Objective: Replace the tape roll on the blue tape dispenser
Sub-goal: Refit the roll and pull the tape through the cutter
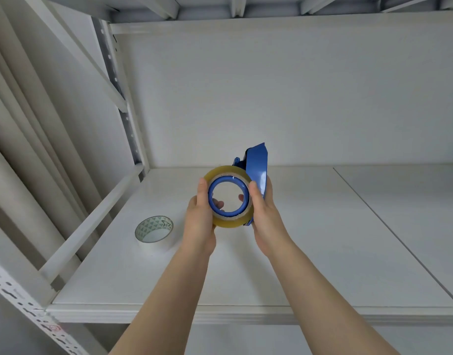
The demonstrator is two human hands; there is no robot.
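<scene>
Nearest the camera, both hands are closed on the work and held above the shelf (323,239). The left hand (199,219) grips the amber tape roll (226,171) at its left edge, thumb on the front rim and fingertips showing behind through the open centre. The right hand (265,219) grips the blue tape dispenser (257,167) from the right, thumb laid against the roll's rim. The roll sits around the dispenser's blue hub (228,179). Whether it is going on or coming off cannot be told, and that is the first risk: the two rolls could be confused and the wrong one end up mounted. If the left hand pulls or pushes off-axis, the roll may bind on the hub. If either grip slackens, roll or dispenser would likely drop onto the shelf. No free tape end shows, so a roll fitted the wrong way round could go unnoticed, and the cutter end at the far side of the dispenser is hidden, so a finger might stray onto it. Farther left, lying flat on the shelf and well apart from the hands, is a white tape roll (153,222) with a patterned core. Counted: two hands, one dispenser, two rolls, one shelf of two panels meeting at a seam.
</scene>
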